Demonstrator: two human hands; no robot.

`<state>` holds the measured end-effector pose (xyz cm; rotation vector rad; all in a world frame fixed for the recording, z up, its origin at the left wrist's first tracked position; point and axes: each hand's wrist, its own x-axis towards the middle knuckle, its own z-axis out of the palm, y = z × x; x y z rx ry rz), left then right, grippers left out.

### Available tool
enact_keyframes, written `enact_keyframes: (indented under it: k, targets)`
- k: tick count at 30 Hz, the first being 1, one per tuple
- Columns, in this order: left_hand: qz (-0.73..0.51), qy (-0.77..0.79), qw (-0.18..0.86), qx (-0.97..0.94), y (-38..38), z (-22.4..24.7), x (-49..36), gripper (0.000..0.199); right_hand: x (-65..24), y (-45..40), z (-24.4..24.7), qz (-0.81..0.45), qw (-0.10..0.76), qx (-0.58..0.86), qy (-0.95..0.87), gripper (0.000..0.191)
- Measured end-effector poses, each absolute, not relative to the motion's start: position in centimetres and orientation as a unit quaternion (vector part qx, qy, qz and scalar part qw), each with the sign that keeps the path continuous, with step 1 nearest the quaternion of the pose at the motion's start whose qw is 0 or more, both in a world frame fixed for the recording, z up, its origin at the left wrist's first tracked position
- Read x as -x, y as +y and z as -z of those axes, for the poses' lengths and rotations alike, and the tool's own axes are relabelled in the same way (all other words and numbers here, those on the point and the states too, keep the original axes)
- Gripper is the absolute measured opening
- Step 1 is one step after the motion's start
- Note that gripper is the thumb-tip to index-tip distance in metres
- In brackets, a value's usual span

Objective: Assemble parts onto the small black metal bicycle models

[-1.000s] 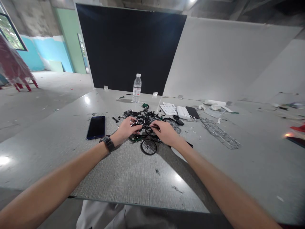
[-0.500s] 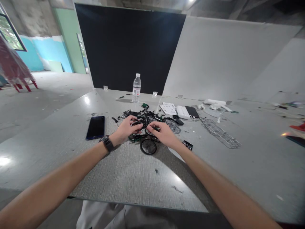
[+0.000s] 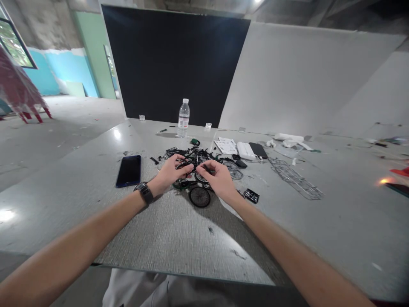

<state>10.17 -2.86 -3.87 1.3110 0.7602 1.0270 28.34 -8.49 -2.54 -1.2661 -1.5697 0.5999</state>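
Observation:
Small black model bicycle parts lie heaped in the middle of the table, in front of me. My left hand (image 3: pixel 171 171), a dark watch on its wrist, closes thumb and fingers around a black model bicycle part (image 3: pixel 184 164) at the heap's near side. Close beside it, my right hand (image 3: pixel 221 178) is pinched, fingertips together over a tiny dark piece too small to name. A spoked wheel (image 3: pixel 200 197) lies just below the hands, and another wheel (image 3: pixel 201 176) is partly hidden between them. Green-and-black parts (image 3: pixel 182 183) rest under my left hand.
A phone (image 3: pixel 128 171) lies left of the heap, and a water bottle (image 3: pixel 183 119) stands behind it. Farther right are printed sheets (image 3: pixel 226 145), a white power bank (image 3: pixel 245 151), a small black tray (image 3: pixel 252 195) and a wire-like grey frame (image 3: pixel 295 179).
My right hand has shifted slightly, its fingertips still near my left hand. The small black tray beside my right forearm shows more fully now. My left hand stays almost where it was.

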Motion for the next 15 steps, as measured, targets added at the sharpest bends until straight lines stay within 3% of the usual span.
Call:
enact_keyframes:
  k: [3,15]
  targets:
    - [-0.459,0.326,0.63,-0.535,-3.1,3.5,-10.4,0.021,-28.5,-8.5,2.7,-0.237,0.516,0.531,-0.63,0.028]
    - [-0.457,0.305,0.699,-0.457,-3.4,2.9,-10.5,0.003,-28.8,-8.4,3.2,-0.302,0.531,0.498,-0.615,0.032]
